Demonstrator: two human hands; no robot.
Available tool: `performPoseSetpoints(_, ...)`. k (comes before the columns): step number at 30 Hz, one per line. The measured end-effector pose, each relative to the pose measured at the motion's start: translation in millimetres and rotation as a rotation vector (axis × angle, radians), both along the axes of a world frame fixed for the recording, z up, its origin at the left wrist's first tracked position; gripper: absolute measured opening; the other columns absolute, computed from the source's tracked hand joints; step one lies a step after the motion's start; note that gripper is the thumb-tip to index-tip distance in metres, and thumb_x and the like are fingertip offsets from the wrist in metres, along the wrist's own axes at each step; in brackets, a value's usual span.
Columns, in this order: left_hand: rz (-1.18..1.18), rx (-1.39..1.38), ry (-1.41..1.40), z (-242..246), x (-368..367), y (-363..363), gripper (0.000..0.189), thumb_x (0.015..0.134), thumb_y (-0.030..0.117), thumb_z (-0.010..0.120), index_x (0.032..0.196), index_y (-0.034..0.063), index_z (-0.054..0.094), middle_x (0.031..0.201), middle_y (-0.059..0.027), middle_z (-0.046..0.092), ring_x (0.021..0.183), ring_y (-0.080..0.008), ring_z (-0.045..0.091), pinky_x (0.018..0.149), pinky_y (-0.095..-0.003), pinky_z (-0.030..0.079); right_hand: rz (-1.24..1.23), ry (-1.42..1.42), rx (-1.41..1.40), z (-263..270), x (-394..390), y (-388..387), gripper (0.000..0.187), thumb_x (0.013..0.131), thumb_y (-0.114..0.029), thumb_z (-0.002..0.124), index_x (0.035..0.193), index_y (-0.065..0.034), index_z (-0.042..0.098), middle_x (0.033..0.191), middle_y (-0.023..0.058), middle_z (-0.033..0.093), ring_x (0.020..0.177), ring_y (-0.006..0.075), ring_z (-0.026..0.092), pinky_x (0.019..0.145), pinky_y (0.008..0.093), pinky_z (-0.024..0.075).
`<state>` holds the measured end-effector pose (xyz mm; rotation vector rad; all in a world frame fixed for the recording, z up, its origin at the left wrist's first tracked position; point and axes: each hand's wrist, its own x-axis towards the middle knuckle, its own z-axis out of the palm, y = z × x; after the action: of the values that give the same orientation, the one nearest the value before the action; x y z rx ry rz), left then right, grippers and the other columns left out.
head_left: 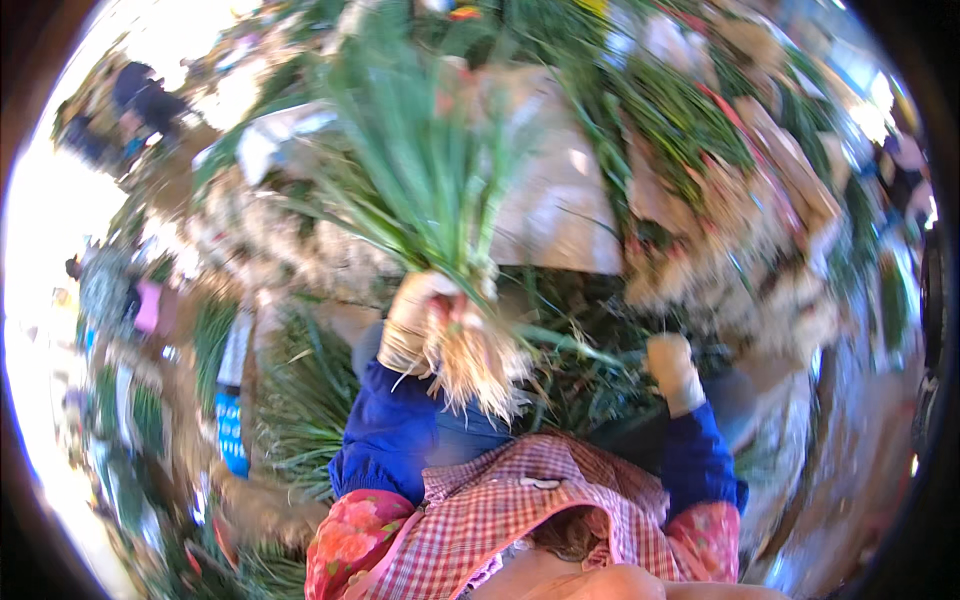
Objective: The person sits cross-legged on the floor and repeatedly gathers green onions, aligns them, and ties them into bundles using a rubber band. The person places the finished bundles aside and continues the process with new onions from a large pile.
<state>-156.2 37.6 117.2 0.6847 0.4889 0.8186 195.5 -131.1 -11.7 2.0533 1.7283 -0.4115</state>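
A bunch of green onions (420, 180) is gripped near its base by my left hand (424, 322), in a pale glove. Its leaves point up and away, blurred; its pale stringy roots hang towards my lap. Over on the right is my right hand (670, 360), also in a pale glove, its fingers curled. A green onion stalk or leaf (577, 343) reaches towards it; whether the hand holds that is too blurred to tell. Loose dark green leaves (592, 390) lie between my hands.
Piled green onions with roots (705, 225) lie ahead on the right, and rooty bunches (300, 247) ahead on the left. A brownish sheet (555, 217) lies in between. More onions (307, 397) are by my left side. People (146, 97) are at the far left and far right.
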Motion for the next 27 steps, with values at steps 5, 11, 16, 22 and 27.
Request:
performPoseSetpoints(5,-0.088,0.171,0.040,-43,69,43,0.025,0.078,0.021,0.062,0.064,-0.0006,0.060,0.063,-0.0124,0.064,0.050,-0.0182,0.055,0.046,-0.0258,0.045,-0.308,0.312,0.888,-9,31,66,0.025,0.085,-0.034,0.058,0.084,-0.0111,0.068,0.083,0.0166,0.067,0.079,0.0348,0.066,0.066,0.0468,0.0504)
performPoseSetpoints(11,-0.045,-0.344,-0.164,-135,87,13,0.020,0.082,0.014,0.064,0.093,-0.0031,0.062,0.068,-0.0094,0.060,0.066,-0.0204,0.058,0.072,-0.0343,0.051,-0.396,0.042,0.764,-39,19,155,0.021,0.083,-0.032,0.060,0.083,-0.0115,0.066,0.084,0.0136,0.067,0.079,0.0345,0.065,0.069,0.0445,0.0509)
performPoseSetpoints(16,-0.045,-0.192,-0.053,-140,89,7,0.043,0.081,0.014,0.063,0.120,-0.0019,0.055,0.089,-0.0119,0.067,0.068,-0.0200,0.064,0.060,-0.0332,0.056,-0.458,0.332,0.813,-48,25,152,0.028,0.077,-0.031,0.068,0.085,-0.0042,0.063,0.086,0.0169,0.067,0.083,0.0348,0.065,0.070,0.0434,0.0529)
performPoseSetpoints(22,-0.111,0.047,0.197,-130,92,6,0.022,0.082,0.017,0.059,0.089,-0.0030,0.066,0.072,-0.0110,0.067,0.055,-0.0162,0.060,0.050,-0.0232,0.047,-0.311,0.344,0.450,12,-8,128,0.043,0.081,-0.035,0.068,0.109,-0.0024,0.063,0.102,0.0229,0.066,0.094,0.0360,0.064,0.077,0.0446,0.0520)
performPoseSetpoints(27,0.022,0.111,0.407,-149,107,7,0.015,0.075,-0.003,0.063,0.090,-0.0016,0.065,0.071,-0.0084,0.065,0.064,-0.0202,0.065,0.059,-0.0276,0.052,-0.090,1.087,0.518,8,-90,88,0.043,0.086,-0.035,0.065,0.102,0.0053,0.062,0.101,0.0211,0.065,0.100,0.0316,0.064,0.079,0.0417,0.0520)
